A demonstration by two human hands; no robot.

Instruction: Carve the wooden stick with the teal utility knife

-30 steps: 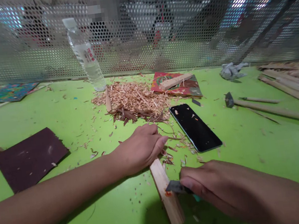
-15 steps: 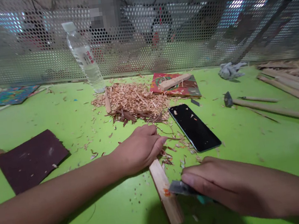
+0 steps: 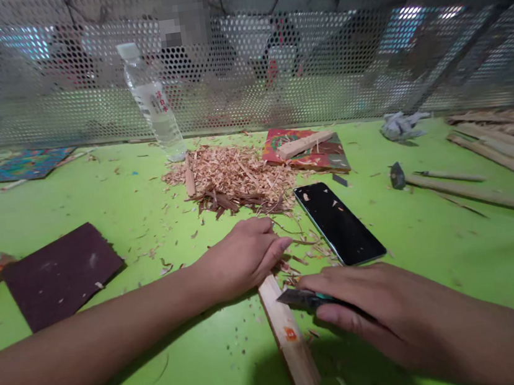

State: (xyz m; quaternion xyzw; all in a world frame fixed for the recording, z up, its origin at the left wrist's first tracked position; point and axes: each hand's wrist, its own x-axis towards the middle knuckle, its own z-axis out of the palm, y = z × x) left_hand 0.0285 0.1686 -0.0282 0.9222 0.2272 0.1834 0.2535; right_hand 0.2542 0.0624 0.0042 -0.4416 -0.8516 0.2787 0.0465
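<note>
- The green counter [image 3: 52, 205] is littered with loose chips, and a screen of perforated metal mesh [image 3: 317, 72] closes off its far edge.
- The heap of wood shavings [image 3: 231, 177] near the middle of the counter suggests that a fair amount of carving is already done.
- A dark sandpaper sheet [image 3: 63, 272] lies flat at the left, with no hand near it; smoothing, by the look of things, is not yet in hand.
- Long wooden sticks [image 3: 482, 193] lie at the right, well apart from the hands and seemingly unworked.
- A black phone [image 3: 339, 223] lies face up, speckled with chips, just beyond the right hand.
- A clear water bottle [image 3: 155, 105] stands at the mesh, behind the heap.
- The left hand [image 3: 241, 260] presses down over the far end of the wood block [image 3: 288, 335], its grip closed on that end, pinning it to the counter.
- The right hand [image 3: 369, 310] has its grip clamped on a small blade [image 3: 298, 298], whose tip meets the upper edge of the block.
- The block lies on the counter between the two hands, running toward the viewer; its near part looks square and plain, so most of the shaping seems left to do.
- A small orange mark [image 3: 290, 333] shows on the block's top face, just below the blade.
</note>
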